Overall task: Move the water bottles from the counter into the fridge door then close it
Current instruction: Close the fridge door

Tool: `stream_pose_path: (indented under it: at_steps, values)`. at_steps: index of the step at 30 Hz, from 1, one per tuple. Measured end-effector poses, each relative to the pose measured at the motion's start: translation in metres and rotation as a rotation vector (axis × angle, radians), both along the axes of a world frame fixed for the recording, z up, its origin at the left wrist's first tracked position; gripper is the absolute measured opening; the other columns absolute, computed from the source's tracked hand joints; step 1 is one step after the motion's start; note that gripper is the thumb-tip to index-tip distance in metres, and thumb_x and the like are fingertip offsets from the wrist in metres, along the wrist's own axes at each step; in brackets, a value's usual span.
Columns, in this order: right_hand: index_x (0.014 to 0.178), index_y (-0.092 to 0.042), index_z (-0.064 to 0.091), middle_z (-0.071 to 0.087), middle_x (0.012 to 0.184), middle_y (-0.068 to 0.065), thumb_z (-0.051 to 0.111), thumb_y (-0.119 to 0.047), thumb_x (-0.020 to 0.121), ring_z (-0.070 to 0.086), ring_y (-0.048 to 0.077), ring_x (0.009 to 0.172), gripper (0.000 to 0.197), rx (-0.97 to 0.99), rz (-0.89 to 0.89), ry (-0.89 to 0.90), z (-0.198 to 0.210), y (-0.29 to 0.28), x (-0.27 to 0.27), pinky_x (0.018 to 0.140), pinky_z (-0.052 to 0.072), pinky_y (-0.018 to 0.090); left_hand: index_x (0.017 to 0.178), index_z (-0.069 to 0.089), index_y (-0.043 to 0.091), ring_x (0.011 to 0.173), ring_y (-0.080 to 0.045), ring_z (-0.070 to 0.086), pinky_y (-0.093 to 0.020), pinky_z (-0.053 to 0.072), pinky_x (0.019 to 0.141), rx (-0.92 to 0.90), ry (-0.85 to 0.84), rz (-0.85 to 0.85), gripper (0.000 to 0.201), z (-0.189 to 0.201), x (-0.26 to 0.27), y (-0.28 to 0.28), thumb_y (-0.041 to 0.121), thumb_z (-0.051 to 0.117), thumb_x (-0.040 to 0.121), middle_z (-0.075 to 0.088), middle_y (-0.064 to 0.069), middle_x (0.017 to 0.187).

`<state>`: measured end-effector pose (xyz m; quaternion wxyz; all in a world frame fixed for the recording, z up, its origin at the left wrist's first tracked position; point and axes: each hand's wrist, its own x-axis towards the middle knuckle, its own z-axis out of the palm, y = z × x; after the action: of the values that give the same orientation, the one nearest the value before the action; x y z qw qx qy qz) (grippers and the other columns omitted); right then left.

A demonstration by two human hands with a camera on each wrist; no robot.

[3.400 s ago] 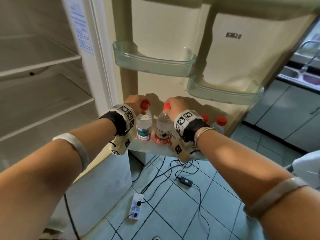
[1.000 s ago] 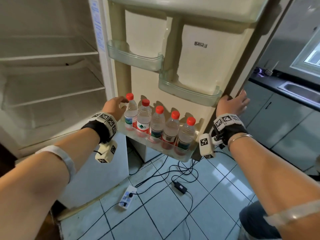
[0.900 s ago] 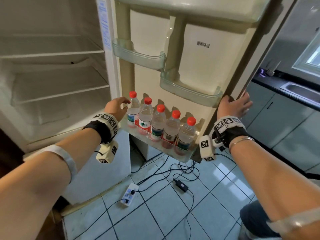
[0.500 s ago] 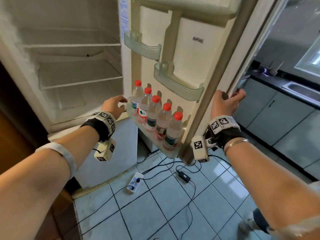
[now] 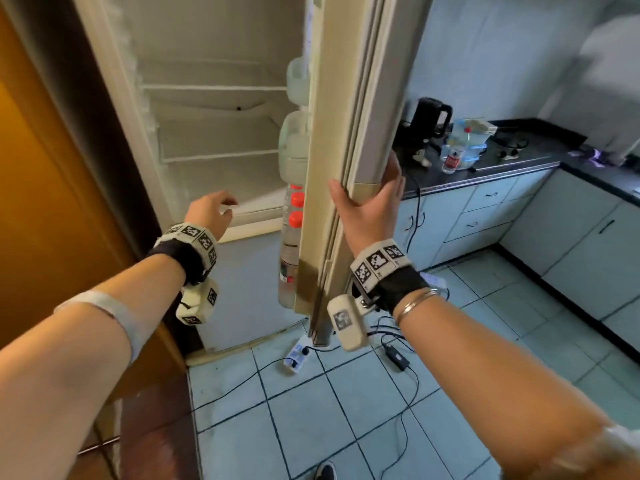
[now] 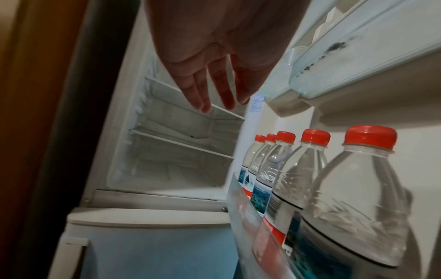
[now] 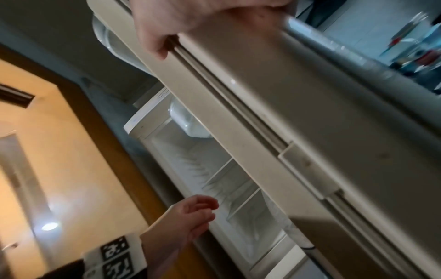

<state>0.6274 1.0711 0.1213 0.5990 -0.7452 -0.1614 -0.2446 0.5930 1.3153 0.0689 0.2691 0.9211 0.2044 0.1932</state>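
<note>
Several clear water bottles (image 6: 310, 179) with red caps stand in a row in the lower shelf (image 6: 241, 217) of the fridge door (image 5: 329, 168). The head view catches that door edge-on, about half closed, with only the bottles' (image 5: 292, 237) caps and sides peeking past it. My right hand (image 5: 363, 188) grips the door's free edge, thumb (image 7: 162, 34) on the inner seal and fingers on the outer face. My left hand (image 5: 221, 209) hovers in front of the bare fridge shelves, left of the bottles, its fingers (image 6: 207, 90) straight and touching nothing.
A black kettle (image 5: 431, 117), plastic boxes (image 5: 467, 133) and one bottle (image 5: 452, 161) stand on the dark counter to the right. A power strip (image 5: 298, 355) and cables lie on the tiled floor below the door. A wooden panel (image 5: 41, 202) borders the fridge on the left.
The door has swung from wide open to about half closed, my right hand moving with its edge. My left hand has come off the bottles and drawn back to the left.
</note>
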Motion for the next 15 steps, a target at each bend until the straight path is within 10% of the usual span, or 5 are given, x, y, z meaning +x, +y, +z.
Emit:
stream_pose_path:
  at_steps: [15]
  values:
    - [0.145,-0.025,0.019,0.034,0.131,0.009,0.084,-0.029,0.064,0.045,0.018,0.115,0.104,-0.144,0.469,-0.036,-0.004,0.176,-0.011,0.084,0.052,0.023,0.114,0.060,0.017,0.102,-0.031,0.062,-0.039,0.054,0.085,-0.034,-0.001,0.374,0.026,0.013,-0.063,0.110,0.009,0.045,0.093,0.061,-0.011,0.121]
